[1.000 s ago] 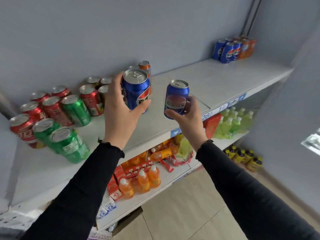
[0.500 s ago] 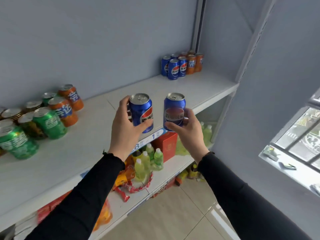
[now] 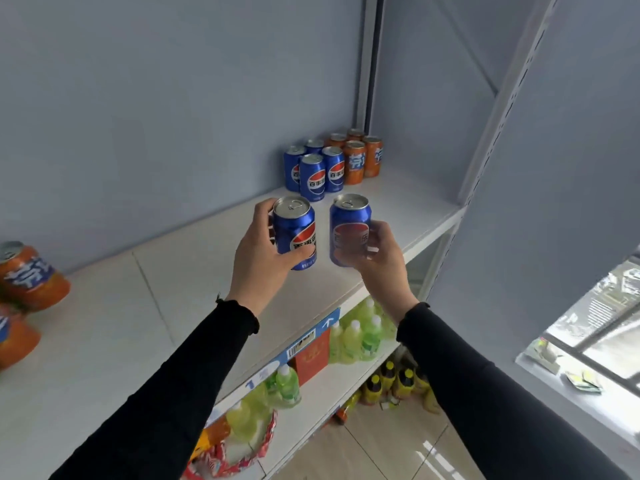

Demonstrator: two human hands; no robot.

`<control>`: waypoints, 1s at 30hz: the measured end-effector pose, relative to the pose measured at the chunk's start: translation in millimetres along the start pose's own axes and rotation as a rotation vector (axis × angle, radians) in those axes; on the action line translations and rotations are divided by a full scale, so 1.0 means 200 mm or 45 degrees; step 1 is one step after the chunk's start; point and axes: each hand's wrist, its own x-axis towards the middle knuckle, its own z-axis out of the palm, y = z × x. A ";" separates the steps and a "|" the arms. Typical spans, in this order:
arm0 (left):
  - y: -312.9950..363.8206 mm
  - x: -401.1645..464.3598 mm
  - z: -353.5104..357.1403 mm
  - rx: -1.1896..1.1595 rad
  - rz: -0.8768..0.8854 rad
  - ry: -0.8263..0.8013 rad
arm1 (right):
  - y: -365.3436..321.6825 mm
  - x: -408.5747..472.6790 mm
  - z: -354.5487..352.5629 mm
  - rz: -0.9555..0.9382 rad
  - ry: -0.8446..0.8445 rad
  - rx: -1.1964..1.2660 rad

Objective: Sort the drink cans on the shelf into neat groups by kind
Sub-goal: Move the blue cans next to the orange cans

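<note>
My left hand [image 3: 260, 256] grips a blue cola can [image 3: 295, 226] upright above the white shelf [image 3: 180, 289]. My right hand [image 3: 379, 261] grips a second blue cola can [image 3: 349, 225] beside it, a small gap between the two. Behind them, at the shelf's far right end, stands a group of several blue cola cans [image 3: 313, 171], and right next to it a group of several orange soda cans [image 3: 360, 157]. Two orange soda cans [image 3: 29, 275] show at the left edge of the view.
The shelf's upright post [image 3: 498, 98] and grey side panel close off the right end. Lower shelves hold green bottles [image 3: 360, 336], a red box [image 3: 311, 356] and yellow-capped bottles [image 3: 394, 379]. A window sill [image 3: 571, 379] lies at the right.
Both hands have carried their blue cans rightward along the shelf toward the blue group. The view has swung right, so the mixed red and green cans at the left are out of sight.
</note>
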 end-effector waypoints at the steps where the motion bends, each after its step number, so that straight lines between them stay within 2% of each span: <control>1: -0.01 0.06 0.05 -0.001 0.004 -0.010 | 0.02 0.07 -0.02 0.006 -0.006 -0.018; 10: -0.18 0.48 0.48 0.089 -0.079 -0.035 | 0.31 0.70 -0.13 0.036 -0.160 -0.096; 18: -0.20 0.75 0.84 0.064 -0.274 0.104 | 0.56 1.25 -0.19 -0.056 -0.446 -0.106; 22: -0.23 0.84 0.90 0.115 -0.315 0.219 | 0.60 1.41 -0.14 -0.116 -0.603 -0.021; 30: -0.26 0.90 0.92 0.188 -0.375 0.290 | 0.63 1.52 -0.07 -0.134 -0.699 0.106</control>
